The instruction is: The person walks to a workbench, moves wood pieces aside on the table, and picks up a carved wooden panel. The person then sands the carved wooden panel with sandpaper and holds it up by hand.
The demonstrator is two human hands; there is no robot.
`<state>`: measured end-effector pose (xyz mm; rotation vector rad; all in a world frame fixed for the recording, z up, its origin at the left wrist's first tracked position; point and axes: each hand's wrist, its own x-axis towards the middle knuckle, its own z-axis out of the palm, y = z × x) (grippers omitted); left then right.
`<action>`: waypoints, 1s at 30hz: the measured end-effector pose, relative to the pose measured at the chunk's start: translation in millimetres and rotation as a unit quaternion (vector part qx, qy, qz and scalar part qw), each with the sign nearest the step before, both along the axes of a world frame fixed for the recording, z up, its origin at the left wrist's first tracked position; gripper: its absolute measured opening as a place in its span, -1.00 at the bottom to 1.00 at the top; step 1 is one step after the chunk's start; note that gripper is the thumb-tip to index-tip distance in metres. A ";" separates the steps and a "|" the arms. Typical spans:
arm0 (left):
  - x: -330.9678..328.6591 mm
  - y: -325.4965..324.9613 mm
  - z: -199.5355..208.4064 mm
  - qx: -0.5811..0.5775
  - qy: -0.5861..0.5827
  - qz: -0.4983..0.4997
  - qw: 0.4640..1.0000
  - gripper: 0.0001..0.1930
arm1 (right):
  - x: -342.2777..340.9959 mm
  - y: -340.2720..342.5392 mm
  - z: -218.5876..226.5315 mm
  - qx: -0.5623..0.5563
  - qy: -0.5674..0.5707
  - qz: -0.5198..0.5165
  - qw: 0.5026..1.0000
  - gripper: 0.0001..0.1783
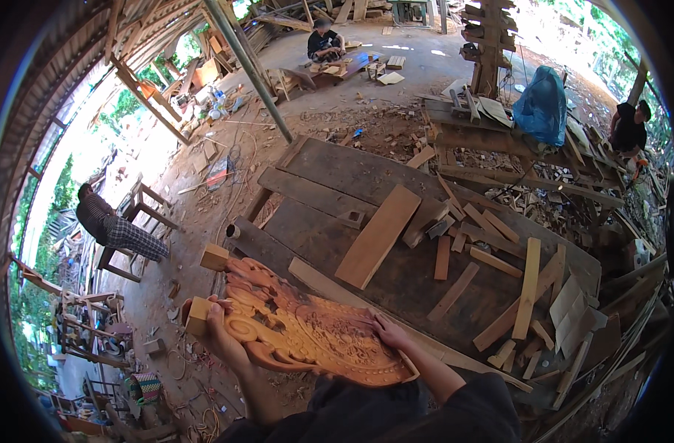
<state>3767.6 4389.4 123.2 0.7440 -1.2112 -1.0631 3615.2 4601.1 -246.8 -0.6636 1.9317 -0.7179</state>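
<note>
Here's the carved wooden panel [307,325], orange-brown and thick with scrollwork, slanting across the person's front on the near side of the table [344,173], its carved face up. Two square blocks [214,257] jut out at its left end, and the left hand [220,334] has the nearer one, its grip closed around block and panel corner, probably because that stub makes a handy hold for the weight. Over to the right hand [392,332]: it lies across the far edge, fingers on the carving, likely steadying that end; the thumb is hidden, so how tight this grip is, I can't tell.

Just beyond, a long plank [462,359] runs along the table's near side, and a wide board [380,235] lies flat behind it. Further right, it's a jumble of offcuts [527,288], strewn at all angles, looking dropped rather than arranged. Past the table sits a blue plastic bag [541,107]. Out left, a person in checked trousers [134,236] bends by a wooden frame [151,203]; at the back, another person [324,44] sits low.
</note>
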 end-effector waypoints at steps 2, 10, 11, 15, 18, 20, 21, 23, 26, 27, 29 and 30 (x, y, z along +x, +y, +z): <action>0.9 -1.0 -2.3 -0.005 0.023 -0.021 0.999 -0.55 | 5.1 18.5 8.5 -0.034 0.011 0.013 0.999 -0.26; 6.0 -8.3 -7.4 0.012 0.011 -0.007 1.000 -0.56 | 13.7 68.4 18.8 -0.054 -0.009 0.031 0.998 -0.29; 6.2 -8.2 -7.8 0.003 0.016 -0.021 1.000 -0.56 | 12.7 64.9 16.4 -0.051 0.000 0.035 0.998 -0.29; 7.2 -9.8 -8.0 0.003 0.005 -0.008 1.000 -0.56 | 8.7 34.1 -0.4 -0.023 0.010 0.017 1.000 -0.28; 8.5 -11.9 -9.1 0.018 0.014 -0.031 0.999 -0.57 | 0.8 4.1 -16.9 0.018 0.012 0.020 1.000 -0.24; 9.9 -12.5 -10.6 0.037 0.019 -0.033 0.999 -0.58 | -3.8 -13.2 -27.4 -0.013 0.013 0.019 1.000 -0.23; 10.6 -12.9 -11.3 0.024 0.012 -0.024 0.999 -0.58 | -5.6 -19.4 -32.1 0.029 0.015 0.012 0.999 -0.21; 12.1 -13.3 -12.9 0.040 0.026 -0.040 0.998 -0.58 | -9.1 -28.5 -41.1 -0.022 0.010 0.005 1.000 -0.20; 14.4 -14.0 -13.8 0.052 0.019 -0.027 0.998 -0.57 | -11.2 -34.8 -51.1 -0.041 0.003 -0.012 0.999 -0.19; 15.0 -14.0 -13.9 0.046 0.011 -0.022 0.999 -0.57 | -11.3 -35.7 -52.8 -0.021 0.004 -0.030 0.999 -0.18; 15.9 -14.0 -14.1 0.041 0.024 -0.039 0.998 -0.56 | -11.0 -35.2 -52.5 -0.058 0.005 -0.019 0.998 -0.18; 16.5 -13.9 -14.5 0.036 0.019 -0.028 0.999 -0.56 | -10.6 -33.7 -50.4 -0.022 0.002 -0.026 0.999 -0.18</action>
